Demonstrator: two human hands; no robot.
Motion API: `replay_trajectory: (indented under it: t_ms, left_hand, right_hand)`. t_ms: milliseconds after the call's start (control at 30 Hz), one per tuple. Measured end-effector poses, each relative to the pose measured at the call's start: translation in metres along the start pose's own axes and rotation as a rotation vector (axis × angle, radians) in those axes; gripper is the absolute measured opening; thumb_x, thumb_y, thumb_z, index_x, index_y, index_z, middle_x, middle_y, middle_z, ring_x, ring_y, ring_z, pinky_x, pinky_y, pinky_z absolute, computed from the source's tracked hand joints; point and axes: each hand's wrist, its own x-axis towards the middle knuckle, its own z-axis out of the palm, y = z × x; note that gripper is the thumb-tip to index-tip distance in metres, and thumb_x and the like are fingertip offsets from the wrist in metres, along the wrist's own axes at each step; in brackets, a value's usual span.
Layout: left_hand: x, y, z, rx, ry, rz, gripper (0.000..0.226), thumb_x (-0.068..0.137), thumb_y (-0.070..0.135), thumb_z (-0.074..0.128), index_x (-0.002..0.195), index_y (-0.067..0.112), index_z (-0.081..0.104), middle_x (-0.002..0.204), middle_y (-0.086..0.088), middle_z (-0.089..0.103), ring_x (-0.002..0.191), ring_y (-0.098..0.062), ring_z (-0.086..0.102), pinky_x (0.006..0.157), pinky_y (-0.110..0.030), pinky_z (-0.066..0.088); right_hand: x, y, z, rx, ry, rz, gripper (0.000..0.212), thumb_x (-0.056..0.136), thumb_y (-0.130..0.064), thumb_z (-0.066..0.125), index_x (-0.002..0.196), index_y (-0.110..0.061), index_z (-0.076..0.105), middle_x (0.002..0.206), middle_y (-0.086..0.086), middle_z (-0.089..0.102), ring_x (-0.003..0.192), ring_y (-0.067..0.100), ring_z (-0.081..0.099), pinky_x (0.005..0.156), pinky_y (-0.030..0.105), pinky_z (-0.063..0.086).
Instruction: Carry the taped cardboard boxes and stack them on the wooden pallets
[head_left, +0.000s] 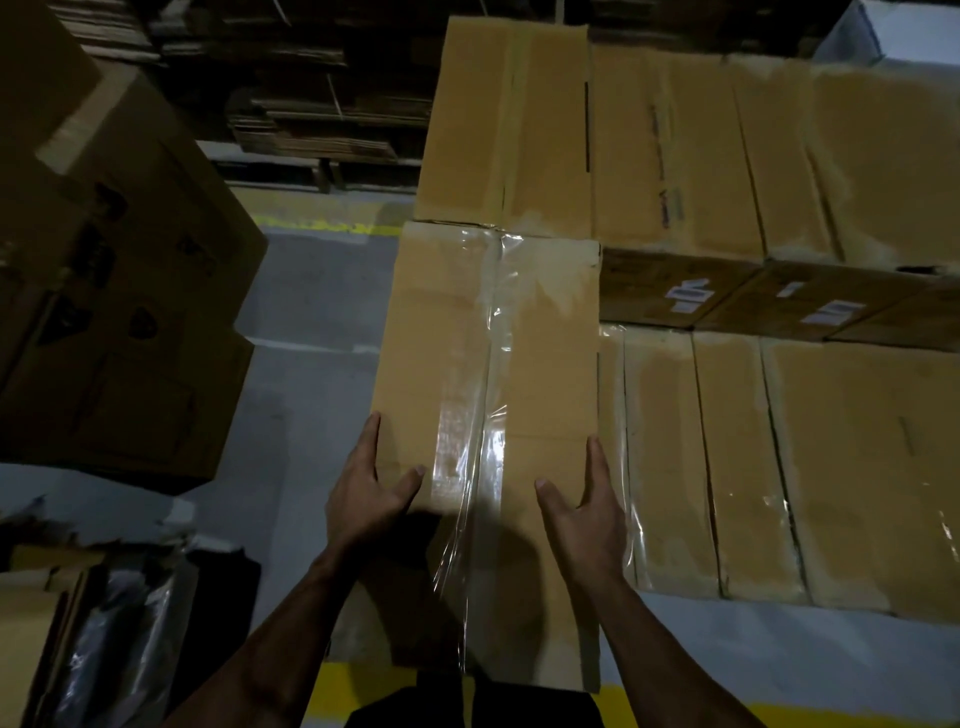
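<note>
Grey floor (322, 312), yellow line (322, 224), dim light

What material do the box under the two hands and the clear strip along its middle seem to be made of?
The box looks like brown corrugated cardboard with a matte finish: dull tan flaps meeting at a centre seam. The clear strip looks like glossy transparent plastic packing tape: it shines, wrinkles and lets the cardboard show through. Its exact plastic cannot be told.
</note>
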Motion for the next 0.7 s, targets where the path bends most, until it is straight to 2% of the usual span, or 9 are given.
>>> replay_trajectory:
  t_ms: [267,500,700]
  left_hand:
    - [0.024,0.001,0.007,-0.005,-0.026,-0.013,0.098,0.072,0.063,0.059,0.153,0.04,0.01,0.154,0.006,0.034,0.13,-0.024,0.046,0.104,-0.049,0.041]
    - [0.039,-0.003,0.014,-0.006,-0.029,-0.032,0.097,0.073,0.062,0.062,0.152,0.042,0.009,0.154,0.007,0.034,0.13,-0.024,0.044,0.103,-0.048,0.041]
    - [0.041,-0.012,0.018,0.049,-0.032,0.088,0.105,0.072,0.075,0.049,0.156,0.024,0.011,0.153,-0.005,0.035,0.129,-0.03,0.045,0.095,-0.047,0.047]
  right_hand:
    - [0.02,0.0,0.009,0.026,-0.004,0.007,0.088,0.087,-0.041,0.073,0.156,-0.042,0.017,0.159,-0.01,0.032,0.143,0.02,0.036,0.11,0.038,0.033]
    - [0.033,0.0,0.016,0.013,-0.004,0.018,0.089,0.086,-0.04,0.073,0.155,-0.043,0.017,0.159,-0.011,0.031,0.143,0.021,0.037,0.112,0.041,0.034]
    - [0.037,0.005,0.02,0.025,-0.006,0.028,0.09,0.086,-0.037,0.074,0.155,-0.043,0.017,0.159,-0.012,0.031,0.144,0.018,0.034,0.112,0.038,0.033]
